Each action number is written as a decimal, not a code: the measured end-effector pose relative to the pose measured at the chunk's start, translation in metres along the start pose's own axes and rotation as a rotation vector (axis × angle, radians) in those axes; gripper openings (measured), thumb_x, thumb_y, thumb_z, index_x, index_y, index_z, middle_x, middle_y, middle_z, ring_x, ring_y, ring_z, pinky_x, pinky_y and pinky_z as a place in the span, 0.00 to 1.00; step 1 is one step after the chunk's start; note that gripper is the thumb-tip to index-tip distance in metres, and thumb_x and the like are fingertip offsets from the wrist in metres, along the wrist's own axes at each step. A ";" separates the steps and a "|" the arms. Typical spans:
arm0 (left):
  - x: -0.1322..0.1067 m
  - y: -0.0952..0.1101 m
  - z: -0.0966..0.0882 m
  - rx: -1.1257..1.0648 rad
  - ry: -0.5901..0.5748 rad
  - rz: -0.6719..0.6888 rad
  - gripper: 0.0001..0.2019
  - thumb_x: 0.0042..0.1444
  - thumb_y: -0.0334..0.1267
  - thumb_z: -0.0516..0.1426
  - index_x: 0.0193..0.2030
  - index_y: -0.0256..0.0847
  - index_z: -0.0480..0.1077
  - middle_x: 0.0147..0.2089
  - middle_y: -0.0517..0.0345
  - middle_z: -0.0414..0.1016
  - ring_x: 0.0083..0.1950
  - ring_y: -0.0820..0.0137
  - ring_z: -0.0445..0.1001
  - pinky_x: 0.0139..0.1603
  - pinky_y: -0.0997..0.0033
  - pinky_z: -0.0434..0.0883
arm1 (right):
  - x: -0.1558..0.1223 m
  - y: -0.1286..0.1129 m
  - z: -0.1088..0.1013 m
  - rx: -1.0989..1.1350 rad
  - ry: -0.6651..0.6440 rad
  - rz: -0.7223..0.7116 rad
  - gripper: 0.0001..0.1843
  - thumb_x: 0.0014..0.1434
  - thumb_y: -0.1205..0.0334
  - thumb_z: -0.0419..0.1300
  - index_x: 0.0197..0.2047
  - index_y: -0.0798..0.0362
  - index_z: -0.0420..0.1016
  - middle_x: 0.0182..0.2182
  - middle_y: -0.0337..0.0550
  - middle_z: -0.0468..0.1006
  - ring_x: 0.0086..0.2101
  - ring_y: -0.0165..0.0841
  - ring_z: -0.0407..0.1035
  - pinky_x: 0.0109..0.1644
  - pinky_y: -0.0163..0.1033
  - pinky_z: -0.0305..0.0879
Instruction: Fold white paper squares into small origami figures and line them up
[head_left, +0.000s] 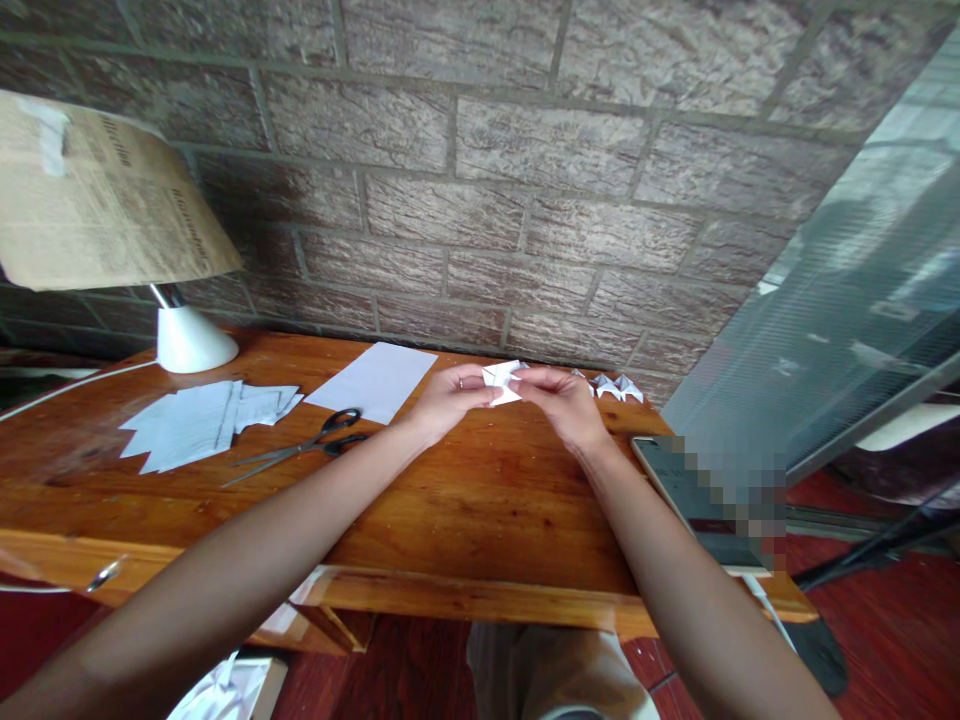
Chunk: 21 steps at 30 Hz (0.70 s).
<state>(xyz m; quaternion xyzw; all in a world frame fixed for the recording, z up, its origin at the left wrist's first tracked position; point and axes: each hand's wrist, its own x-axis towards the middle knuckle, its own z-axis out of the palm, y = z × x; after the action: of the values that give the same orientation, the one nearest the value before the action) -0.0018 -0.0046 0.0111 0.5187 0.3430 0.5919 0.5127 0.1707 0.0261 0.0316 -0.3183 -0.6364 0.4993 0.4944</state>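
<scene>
My left hand (448,398) and my right hand (561,398) meet over the far middle of the wooden table (480,500). Both pinch a small piece of folded white paper (501,380) held just above the tabletop. The fingers of each hand are closed on its edges. Black-handled scissors (315,444) lie shut on the table to the left of my left forearm. A flat white sheet (373,381) lies behind the scissors.
A pile of cut white paper (202,422) lies at the left, near a lamp with a white base (192,340) and newspaper shade. Small folded paper pieces (615,386) sit at the far right by the brick wall. A dark tablet (697,495) rests at the table's right edge.
</scene>
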 end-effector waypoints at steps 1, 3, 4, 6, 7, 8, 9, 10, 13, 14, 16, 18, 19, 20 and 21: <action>0.000 0.000 0.000 0.020 0.003 0.008 0.13 0.40 0.38 0.69 0.33 0.35 0.76 0.31 0.57 0.78 0.33 0.72 0.72 0.38 0.70 0.66 | 0.000 0.000 0.001 0.011 0.012 0.006 0.12 0.41 0.57 0.73 0.31 0.51 0.83 0.32 0.40 0.83 0.34 0.33 0.74 0.49 0.43 0.67; 0.000 0.000 0.000 0.052 0.009 0.023 0.13 0.41 0.38 0.68 0.33 0.35 0.76 0.30 0.58 0.77 0.33 0.72 0.72 0.39 0.70 0.66 | 0.000 0.001 0.002 0.035 0.033 0.015 0.12 0.40 0.58 0.73 0.31 0.51 0.82 0.32 0.40 0.83 0.33 0.34 0.74 0.48 0.43 0.67; 0.000 0.001 0.000 0.064 0.012 0.028 0.12 0.41 0.38 0.68 0.33 0.35 0.76 0.30 0.58 0.77 0.33 0.72 0.72 0.39 0.70 0.66 | 0.000 0.001 0.002 0.044 0.040 0.019 0.13 0.39 0.58 0.73 0.31 0.51 0.82 0.32 0.40 0.83 0.33 0.34 0.75 0.47 0.43 0.68; 0.000 0.001 0.001 0.082 0.023 0.034 0.12 0.41 0.38 0.68 0.33 0.35 0.75 0.29 0.59 0.77 0.33 0.72 0.72 0.39 0.70 0.66 | 0.000 0.001 0.003 0.054 0.046 0.026 0.13 0.39 0.58 0.73 0.31 0.51 0.82 0.32 0.40 0.83 0.33 0.34 0.75 0.47 0.43 0.68; 0.000 0.001 0.001 0.088 0.027 0.034 0.12 0.41 0.38 0.68 0.33 0.35 0.75 0.30 0.59 0.77 0.33 0.72 0.72 0.39 0.70 0.66 | 0.000 0.001 0.003 0.056 0.047 0.027 0.13 0.39 0.59 0.73 0.31 0.50 0.82 0.32 0.40 0.83 0.33 0.34 0.75 0.47 0.43 0.67; 0.000 0.001 0.001 0.090 0.030 0.034 0.13 0.41 0.38 0.68 0.33 0.35 0.75 0.30 0.58 0.77 0.33 0.71 0.72 0.40 0.70 0.66 | 0.000 0.001 0.003 0.058 0.047 0.027 0.13 0.38 0.59 0.73 0.31 0.50 0.82 0.32 0.40 0.83 0.33 0.33 0.75 0.47 0.43 0.67; 0.000 0.001 0.001 0.091 0.030 0.034 0.14 0.41 0.39 0.68 0.34 0.35 0.76 0.31 0.58 0.78 0.34 0.71 0.72 0.40 0.69 0.66 | 0.000 0.001 0.003 0.058 0.046 0.026 0.13 0.38 0.59 0.74 0.31 0.51 0.82 0.32 0.40 0.83 0.33 0.33 0.75 0.47 0.43 0.67; 0.000 0.001 0.002 0.091 0.030 0.035 0.14 0.41 0.39 0.68 0.34 0.35 0.76 0.31 0.58 0.78 0.34 0.71 0.73 0.40 0.69 0.66 | 0.000 0.001 0.003 0.058 0.043 0.025 0.14 0.38 0.58 0.74 0.31 0.51 0.82 0.32 0.40 0.83 0.33 0.33 0.74 0.47 0.43 0.68; 0.000 0.000 0.001 0.090 0.028 0.038 0.14 0.41 0.39 0.68 0.34 0.35 0.75 0.30 0.58 0.77 0.33 0.71 0.72 0.39 0.70 0.66 | 0.000 -0.002 0.000 0.043 -0.001 0.019 0.15 0.39 0.57 0.74 0.32 0.51 0.82 0.32 0.40 0.83 0.32 0.32 0.74 0.43 0.41 0.68; 0.000 0.000 0.000 0.092 0.029 0.038 0.13 0.42 0.39 0.68 0.33 0.35 0.75 0.30 0.58 0.77 0.32 0.71 0.72 0.38 0.70 0.66 | 0.000 -0.003 -0.001 0.027 -0.026 0.013 0.15 0.40 0.57 0.74 0.33 0.51 0.82 0.32 0.40 0.83 0.31 0.31 0.73 0.42 0.40 0.67; 0.000 0.000 -0.001 0.101 0.023 0.035 0.13 0.42 0.39 0.68 0.33 0.35 0.75 0.30 0.58 0.77 0.32 0.71 0.73 0.38 0.70 0.66 | 0.001 -0.006 -0.006 -0.023 -0.082 -0.006 0.14 0.41 0.55 0.73 0.33 0.51 0.82 0.31 0.40 0.82 0.30 0.30 0.72 0.39 0.38 0.66; 0.000 0.000 -0.002 0.105 0.003 0.028 0.13 0.41 0.38 0.68 0.34 0.35 0.75 0.32 0.56 0.78 0.34 0.70 0.74 0.39 0.69 0.67 | 0.001 -0.009 -0.010 -0.089 -0.135 -0.029 0.14 0.43 0.53 0.72 0.32 0.52 0.82 0.31 0.40 0.82 0.29 0.30 0.70 0.37 0.37 0.65; 0.001 0.000 -0.002 0.106 -0.008 0.021 0.14 0.41 0.38 0.68 0.35 0.36 0.75 0.33 0.55 0.79 0.35 0.69 0.74 0.40 0.69 0.67 | 0.001 -0.010 -0.012 -0.120 -0.155 -0.035 0.14 0.43 0.53 0.72 0.32 0.52 0.82 0.30 0.40 0.82 0.28 0.29 0.69 0.36 0.37 0.64; 0.001 0.000 -0.002 0.108 -0.016 0.017 0.14 0.41 0.38 0.68 0.35 0.36 0.75 0.34 0.55 0.79 0.35 0.69 0.75 0.40 0.69 0.67 | 0.001 -0.011 -0.014 -0.146 -0.171 -0.036 0.14 0.44 0.52 0.72 0.31 0.52 0.82 0.29 0.40 0.81 0.28 0.29 0.69 0.35 0.37 0.63; 0.001 0.000 -0.002 0.114 -0.018 0.017 0.15 0.40 0.38 0.68 0.36 0.36 0.75 0.35 0.54 0.80 0.36 0.68 0.75 0.40 0.68 0.68 | 0.001 -0.011 -0.015 -0.165 -0.178 -0.032 0.14 0.44 0.52 0.71 0.31 0.53 0.82 0.27 0.40 0.81 0.27 0.29 0.68 0.35 0.37 0.63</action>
<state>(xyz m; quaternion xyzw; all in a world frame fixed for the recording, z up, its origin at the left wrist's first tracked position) -0.0038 -0.0035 0.0108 0.5553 0.3672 0.5710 0.4804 0.1859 0.0286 0.0427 -0.3022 -0.7218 0.4634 0.4159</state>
